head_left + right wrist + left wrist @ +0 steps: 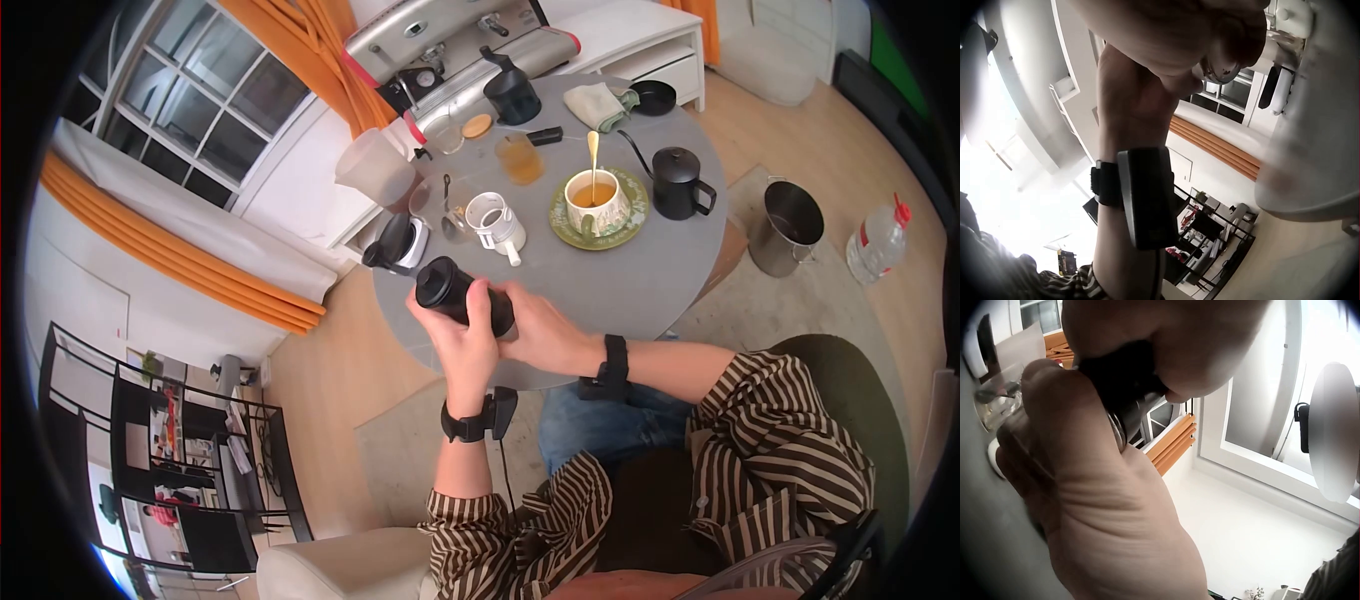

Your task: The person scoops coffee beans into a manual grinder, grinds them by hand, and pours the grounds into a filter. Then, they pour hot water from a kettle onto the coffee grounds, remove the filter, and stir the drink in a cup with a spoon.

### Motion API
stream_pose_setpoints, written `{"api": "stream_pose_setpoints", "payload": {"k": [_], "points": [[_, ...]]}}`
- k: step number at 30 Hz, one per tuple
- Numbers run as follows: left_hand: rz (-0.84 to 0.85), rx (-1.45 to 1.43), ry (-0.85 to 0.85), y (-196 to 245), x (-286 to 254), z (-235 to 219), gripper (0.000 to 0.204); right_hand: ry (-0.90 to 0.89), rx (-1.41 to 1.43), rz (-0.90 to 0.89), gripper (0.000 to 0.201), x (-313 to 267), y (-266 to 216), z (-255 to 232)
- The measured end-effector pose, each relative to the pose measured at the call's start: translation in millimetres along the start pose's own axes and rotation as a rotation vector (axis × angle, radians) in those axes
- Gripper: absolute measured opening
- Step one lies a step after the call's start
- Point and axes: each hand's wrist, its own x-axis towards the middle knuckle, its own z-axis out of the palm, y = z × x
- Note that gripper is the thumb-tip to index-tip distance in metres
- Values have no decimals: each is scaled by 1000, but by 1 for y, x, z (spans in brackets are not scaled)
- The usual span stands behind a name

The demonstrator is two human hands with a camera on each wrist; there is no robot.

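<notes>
Two hands grasp a black lidded canister (pixel 450 286), held above the desk (pixel 640 285), left of the teacup (pixel 606 219) and nearer the person.
The left hand (pixel 462 343) curls round the canister near its lid, thumb along the side, while the right hand (pixel 545 326) grips its lower end; a white mug (pixel 508 236) stands left of the teacup, which holds amber liquid and a spoon (pixel 594 150) on a green saucer (pixel 568 234), and a black gooseneck kettle (pixel 677 182) stands to the teacup's right.
</notes>
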Motion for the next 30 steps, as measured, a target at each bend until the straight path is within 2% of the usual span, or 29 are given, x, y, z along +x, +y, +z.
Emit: {"api": "stream_pose_setpoints", "payload": {"k": [4, 6, 7, 9, 10, 11, 13, 16, 18, 19, 21, 23, 25, 26, 27, 28, 29, 30], "points": [[-53, 96, 11, -7, 2, 2, 44, 41, -32, 19, 69, 0, 8, -1], [-131, -62, -133, -1, -1, -4, 55, -23, 24, -21, 69, -2, 9, -9], [-131, -62, -134, 1, -2, -8, 55, -22, 24, -20, 69, -2, 5, -15], [-215, -417, -362, 6, -1, -17, 70, -185, 232, 66, 70, -3, -2, -29], [-248, -528, -451, 9, 0, -21, 77, -192, 231, 68, 70, -2, 0, -33], [-247, -529, -444, 9, 3, -26, 77, -242, 242, -2, 71, -2, 2, -38], [-302, -694, -663, 6, 8, -35, 75, -295, 249, -73, 71, -3, 3, -42], [-309, -527, -598, -2, 5, -34, 74, -259, 288, -133, 72, -9, 1, -47], [-319, -470, -545, -4, 1, -30, 75, -224, 174, 14, 73, -14, -5, -51], [-335, -410, -498, -5, 0, -27, 77, -224, 175, 15, 73, -15, -9, -53], [-349, -350, -453, -3, -2, -17, 78, -237, 143, 137, 76, -17, -15, -58], [-298, -294, -393, 8, -5, -4, 81, -256, 86, 145, 76, -17, -10, -60], [-311, -373, -461, -4, -3, -6, 81, -279, 31, 152, 76, -19, -4, -58], [-323, -450, -528, -7, -2, -6, 81, -238, 80, 68, 74, -20, -1, -58], [-321, -450, -527, -10, -4, -5, 81, -197, 127, -17, 72, -22, 3, -60], [-330, -570, -526, -4, -4, -1, 84, -198, 126, -18, 72, -22, 2, -64], [-338, -689, -525, -1, -4, 2, 88, -276, 169, 18, 71, -22, -2, -70], [-337, -691, -523, -2, -2, -2, 88, -354, 213, 56, 71, -23, -3, -73]]}}
